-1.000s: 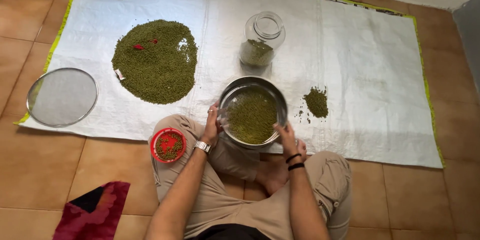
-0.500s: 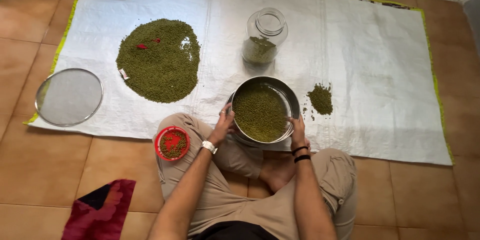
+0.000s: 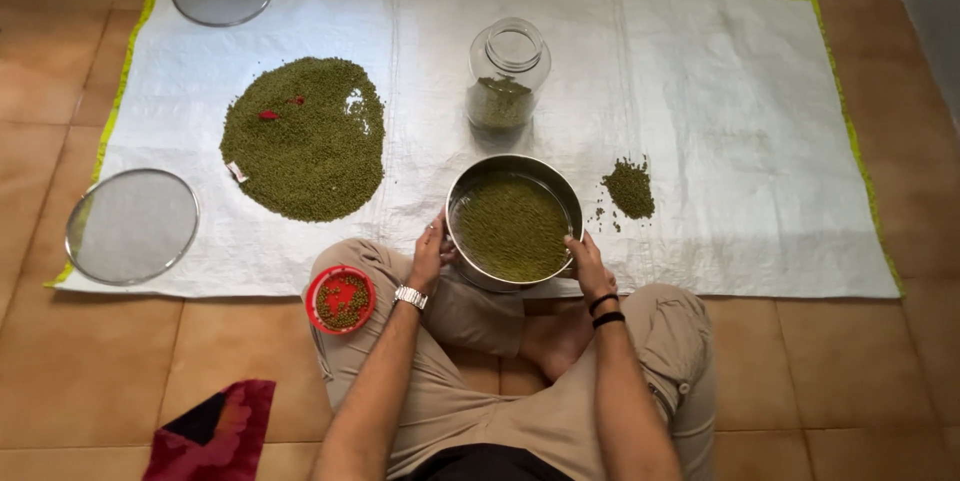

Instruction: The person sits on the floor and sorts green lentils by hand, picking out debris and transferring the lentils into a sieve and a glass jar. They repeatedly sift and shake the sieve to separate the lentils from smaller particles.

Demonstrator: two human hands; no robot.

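Sieving step: left hand (image 3: 428, 256) and right hand (image 3: 588, 264) grip the round steel sieve of green lentils (image 3: 512, 223) by its rim; the next shake likely needs it level.

Glass jar (image 3: 507, 76) just beyond sieve (image 3: 513, 222)

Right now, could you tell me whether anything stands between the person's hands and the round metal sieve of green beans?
Nothing visible does. The left hand and the right hand already grip opposite sides of the metal sieve, with no object between them and its rim.
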